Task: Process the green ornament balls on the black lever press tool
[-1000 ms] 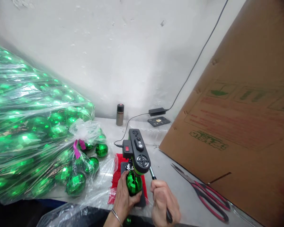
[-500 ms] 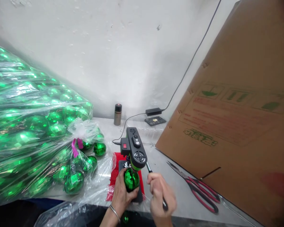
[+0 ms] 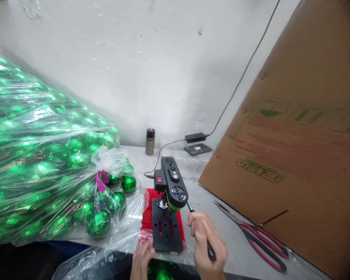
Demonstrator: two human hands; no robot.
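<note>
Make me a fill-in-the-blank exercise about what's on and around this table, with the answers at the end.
The person's ____ hand grips the lever. The balls in the clear bag are coloured ____. The switch beside the black machine is coloured ____. The large box on the right is made of ____.

Missing words: right; green; red; cardboard.
</note>
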